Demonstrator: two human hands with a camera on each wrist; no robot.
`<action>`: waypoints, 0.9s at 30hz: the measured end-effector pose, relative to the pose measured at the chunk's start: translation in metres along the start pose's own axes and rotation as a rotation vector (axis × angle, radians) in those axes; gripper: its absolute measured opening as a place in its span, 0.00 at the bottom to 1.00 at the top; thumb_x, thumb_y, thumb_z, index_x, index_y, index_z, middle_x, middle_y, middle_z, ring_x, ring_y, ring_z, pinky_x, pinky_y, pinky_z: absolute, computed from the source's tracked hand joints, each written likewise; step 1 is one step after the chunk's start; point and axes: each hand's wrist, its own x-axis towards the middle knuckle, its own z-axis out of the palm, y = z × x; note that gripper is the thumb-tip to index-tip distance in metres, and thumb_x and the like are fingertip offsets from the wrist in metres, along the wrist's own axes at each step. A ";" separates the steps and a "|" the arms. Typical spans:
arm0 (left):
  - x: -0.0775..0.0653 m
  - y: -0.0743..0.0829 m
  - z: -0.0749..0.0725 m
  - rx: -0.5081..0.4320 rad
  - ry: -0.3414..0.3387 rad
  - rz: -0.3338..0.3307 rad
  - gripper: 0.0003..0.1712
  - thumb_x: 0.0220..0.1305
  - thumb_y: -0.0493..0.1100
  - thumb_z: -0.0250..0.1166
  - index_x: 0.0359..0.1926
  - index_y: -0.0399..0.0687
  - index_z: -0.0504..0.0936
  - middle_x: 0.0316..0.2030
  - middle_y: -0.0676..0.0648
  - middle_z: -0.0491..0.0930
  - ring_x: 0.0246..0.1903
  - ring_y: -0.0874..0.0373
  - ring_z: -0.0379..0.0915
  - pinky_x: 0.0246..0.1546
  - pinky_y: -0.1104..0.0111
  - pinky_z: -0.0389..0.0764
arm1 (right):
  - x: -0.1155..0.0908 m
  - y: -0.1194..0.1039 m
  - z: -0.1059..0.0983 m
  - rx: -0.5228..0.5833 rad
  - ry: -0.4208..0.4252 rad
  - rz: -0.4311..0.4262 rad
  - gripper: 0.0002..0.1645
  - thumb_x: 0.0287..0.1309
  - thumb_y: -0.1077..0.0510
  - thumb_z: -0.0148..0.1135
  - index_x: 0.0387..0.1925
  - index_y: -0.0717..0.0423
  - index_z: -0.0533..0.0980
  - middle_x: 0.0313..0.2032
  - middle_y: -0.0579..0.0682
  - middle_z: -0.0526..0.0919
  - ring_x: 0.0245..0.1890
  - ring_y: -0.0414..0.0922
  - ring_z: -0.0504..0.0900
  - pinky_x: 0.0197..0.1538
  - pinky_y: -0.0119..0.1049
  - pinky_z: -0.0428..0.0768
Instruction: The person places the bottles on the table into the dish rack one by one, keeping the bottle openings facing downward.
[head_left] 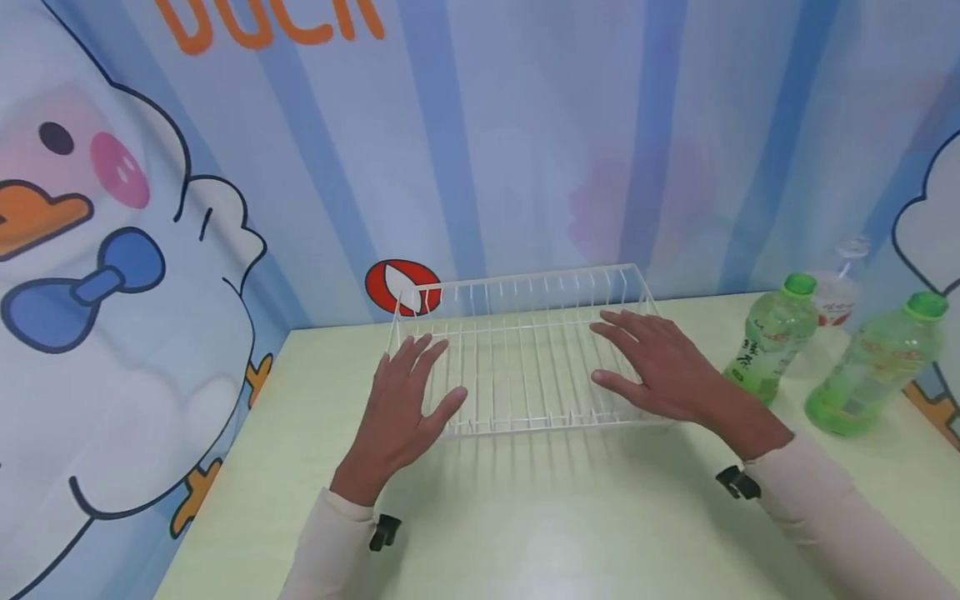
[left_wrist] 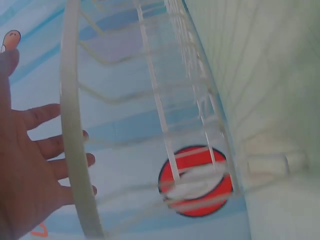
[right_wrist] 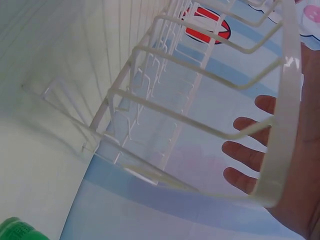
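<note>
A white wire dish rack (head_left: 525, 430) stands on the pale green table, close to the striped backdrop. My left hand (head_left: 401, 408) is over its left end, palm down, with fingers extended and thumb spread. Over the right end is my right hand (head_left: 660, 367), its fingers likewise stretched out and slightly spread. In the left wrist view, the fingers (left_wrist: 57, 147) show behind the rack's thick rail (left_wrist: 70, 100). The right wrist view has the fingers (right_wrist: 247, 155) behind a similar rail (right_wrist: 288, 100). Whether either hand touches the wire cannot be told. Neither hand grips anything.
Right of the rack stand a green-capped bottle (head_left: 776, 337) and another green-capped bottle (head_left: 877, 367). A clear bottle with a red-marked label (head_left: 832, 304) is behind them. The backdrop (head_left: 525, 167) rises directly behind the table (head_left: 525, 525).
</note>
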 end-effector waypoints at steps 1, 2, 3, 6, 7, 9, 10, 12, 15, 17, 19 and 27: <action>-0.002 -0.004 -0.002 -0.001 0.007 0.009 0.36 0.63 0.63 0.52 0.67 0.51 0.63 0.65 0.46 0.62 0.67 0.47 0.51 0.64 0.43 0.47 | -0.001 0.001 -0.002 -0.003 0.022 -0.001 0.38 0.59 0.38 0.56 0.65 0.51 0.63 0.65 0.55 0.64 0.64 0.54 0.62 0.62 0.56 0.57; -0.004 -0.008 -0.004 0.003 0.011 0.017 0.36 0.63 0.63 0.53 0.67 0.51 0.63 0.66 0.46 0.62 0.67 0.47 0.50 0.64 0.44 0.46 | -0.002 0.002 -0.004 -0.006 0.043 -0.001 0.38 0.58 0.39 0.57 0.65 0.52 0.64 0.64 0.55 0.64 0.64 0.54 0.62 0.62 0.57 0.57; -0.006 -0.012 -0.006 0.005 0.014 0.022 0.36 0.63 0.62 0.54 0.67 0.51 0.63 0.66 0.46 0.62 0.68 0.48 0.49 0.64 0.43 0.46 | -0.003 0.003 -0.005 -0.007 0.064 -0.002 0.37 0.58 0.39 0.57 0.64 0.52 0.64 0.64 0.55 0.65 0.63 0.55 0.63 0.61 0.57 0.58; -0.014 -0.020 -0.010 0.012 0.003 0.013 0.38 0.62 0.62 0.55 0.68 0.51 0.62 0.67 0.46 0.60 0.68 0.48 0.48 0.64 0.43 0.46 | -0.008 0.007 -0.009 0.001 0.119 0.006 0.37 0.56 0.42 0.60 0.64 0.53 0.65 0.63 0.55 0.66 0.62 0.55 0.65 0.60 0.57 0.59; -0.017 -0.022 -0.011 0.010 0.001 0.007 0.38 0.61 0.62 0.55 0.68 0.51 0.62 0.67 0.46 0.59 0.68 0.48 0.48 0.64 0.43 0.46 | -0.010 0.008 -0.010 0.001 0.142 0.007 0.37 0.56 0.43 0.60 0.63 0.54 0.65 0.63 0.55 0.66 0.61 0.55 0.65 0.59 0.57 0.60; -0.023 -0.026 -0.011 0.004 -0.009 -0.014 0.39 0.61 0.63 0.56 0.68 0.51 0.61 0.68 0.45 0.58 0.68 0.47 0.47 0.64 0.44 0.47 | -0.013 0.010 -0.012 0.009 0.193 0.007 0.37 0.54 0.45 0.62 0.63 0.55 0.66 0.62 0.55 0.67 0.60 0.55 0.67 0.57 0.56 0.63; -0.027 -0.029 -0.011 -0.002 -0.014 -0.023 0.40 0.60 0.62 0.57 0.68 0.50 0.61 0.68 0.45 0.57 0.68 0.47 0.47 0.64 0.45 0.47 | -0.015 0.012 -0.013 0.014 0.225 0.006 0.37 0.54 0.45 0.62 0.62 0.56 0.67 0.62 0.55 0.68 0.59 0.55 0.68 0.56 0.56 0.64; -0.032 -0.034 -0.011 -0.013 -0.019 -0.035 0.41 0.60 0.62 0.58 0.68 0.50 0.60 0.69 0.44 0.55 0.68 0.46 0.47 0.64 0.45 0.48 | -0.019 0.016 -0.014 0.025 0.311 -0.007 0.35 0.54 0.44 0.60 0.60 0.58 0.68 0.60 0.55 0.70 0.56 0.56 0.70 0.52 0.56 0.67; -0.040 -0.040 -0.009 -0.008 -0.030 -0.053 0.42 0.59 0.62 0.59 0.69 0.49 0.59 0.70 0.44 0.53 0.68 0.46 0.46 0.63 0.44 0.50 | -0.025 0.022 -0.016 0.036 0.438 -0.029 0.36 0.58 0.38 0.54 0.57 0.61 0.71 0.57 0.57 0.72 0.53 0.57 0.72 0.48 0.56 0.69; -0.043 -0.042 -0.007 0.006 -0.045 -0.067 0.44 0.58 0.62 0.60 0.70 0.49 0.58 0.70 0.44 0.51 0.68 0.46 0.44 0.63 0.43 0.50 | -0.030 0.025 -0.018 0.028 0.525 -0.042 0.38 0.59 0.35 0.49 0.54 0.64 0.72 0.55 0.58 0.74 0.51 0.57 0.74 0.46 0.55 0.69; -0.045 -0.045 -0.006 0.026 -0.061 -0.082 0.45 0.58 0.63 0.59 0.70 0.50 0.57 0.71 0.45 0.49 0.69 0.46 0.42 0.62 0.42 0.51 | -0.035 0.027 -0.019 0.007 0.597 -0.041 0.39 0.60 0.34 0.47 0.51 0.65 0.73 0.54 0.59 0.75 0.50 0.58 0.74 0.45 0.54 0.69; -0.052 -0.055 0.000 0.051 -0.094 -0.108 0.47 0.58 0.64 0.58 0.72 0.51 0.53 0.71 0.44 0.47 0.69 0.46 0.39 0.62 0.41 0.50 | -0.053 0.038 -0.024 0.010 0.886 0.018 0.37 0.56 0.37 0.54 0.45 0.70 0.74 0.51 0.64 0.75 0.52 0.61 0.72 0.58 0.41 0.67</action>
